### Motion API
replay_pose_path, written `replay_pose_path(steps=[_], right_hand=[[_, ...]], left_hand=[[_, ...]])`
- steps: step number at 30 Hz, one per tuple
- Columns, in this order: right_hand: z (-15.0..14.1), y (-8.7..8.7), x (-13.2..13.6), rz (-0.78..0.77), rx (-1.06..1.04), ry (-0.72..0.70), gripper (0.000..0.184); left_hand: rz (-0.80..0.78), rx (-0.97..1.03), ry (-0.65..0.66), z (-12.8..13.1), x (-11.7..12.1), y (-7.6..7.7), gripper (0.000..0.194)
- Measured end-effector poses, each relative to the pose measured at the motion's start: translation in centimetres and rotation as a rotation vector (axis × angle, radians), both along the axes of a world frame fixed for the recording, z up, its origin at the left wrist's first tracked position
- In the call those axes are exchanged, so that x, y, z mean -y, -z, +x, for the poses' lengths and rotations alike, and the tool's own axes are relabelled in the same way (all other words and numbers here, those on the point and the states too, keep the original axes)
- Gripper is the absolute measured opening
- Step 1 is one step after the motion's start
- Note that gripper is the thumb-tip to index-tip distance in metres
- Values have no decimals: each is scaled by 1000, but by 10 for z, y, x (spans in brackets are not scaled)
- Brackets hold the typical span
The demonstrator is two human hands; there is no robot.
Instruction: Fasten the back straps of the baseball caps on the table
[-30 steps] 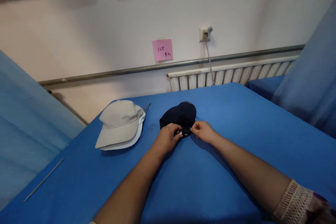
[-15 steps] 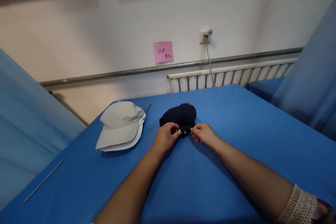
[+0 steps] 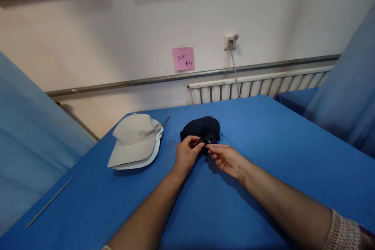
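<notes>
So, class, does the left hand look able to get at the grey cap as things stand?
Probably yes: the grey cap lies to its left with nothing on top, and nothing seems to stand between. The left hand would likely first need to release the dark cap.

The far wall's pink sticky note carries handwritten "32", other characters unclear; the left beige baseball cap bears Adidas's three-bar logo.
</notes>
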State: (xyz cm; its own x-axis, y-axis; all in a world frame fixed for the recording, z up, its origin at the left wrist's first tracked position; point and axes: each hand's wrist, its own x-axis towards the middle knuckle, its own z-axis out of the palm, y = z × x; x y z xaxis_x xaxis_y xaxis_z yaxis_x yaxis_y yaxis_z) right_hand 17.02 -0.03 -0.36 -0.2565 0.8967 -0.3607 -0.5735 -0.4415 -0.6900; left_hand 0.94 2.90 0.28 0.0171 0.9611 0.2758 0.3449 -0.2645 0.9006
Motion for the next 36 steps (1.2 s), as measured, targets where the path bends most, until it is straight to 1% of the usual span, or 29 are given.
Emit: replay_pose_path(steps=[4,8,10,13,16,19,23,27,30,36], right_hand=[[-5,-2,5,-35,-146,45,16],[-11,4,7,-35,-164,72,17],[-13,7,8,-29,-165,98,21],[-13,9,7,-18,-180,136,27],[-12,8,5,21,-127,188,32],[-11,8,4,99,19,242,31],[-13,10,2,164,191,288,26],[-14,15,0,225,284,294,26],[-14,17,-1,242,294,298,27],[-13,14,1,195,177,281,29]], left_hand=[[-6,3,-7,3,1,1,21],[4,-26,16,5,3,5,20],[40,-51,22,5,4,6,20],[137,-92,41,6,7,5,21],[201,-146,76,7,11,2,19],[199,-193,94,8,13,1,17],[169,-190,96,8,12,5,17],[164,-179,94,7,10,10,16],[167,-182,98,7,10,11,17],[179,-182,89,7,11,7,16]])
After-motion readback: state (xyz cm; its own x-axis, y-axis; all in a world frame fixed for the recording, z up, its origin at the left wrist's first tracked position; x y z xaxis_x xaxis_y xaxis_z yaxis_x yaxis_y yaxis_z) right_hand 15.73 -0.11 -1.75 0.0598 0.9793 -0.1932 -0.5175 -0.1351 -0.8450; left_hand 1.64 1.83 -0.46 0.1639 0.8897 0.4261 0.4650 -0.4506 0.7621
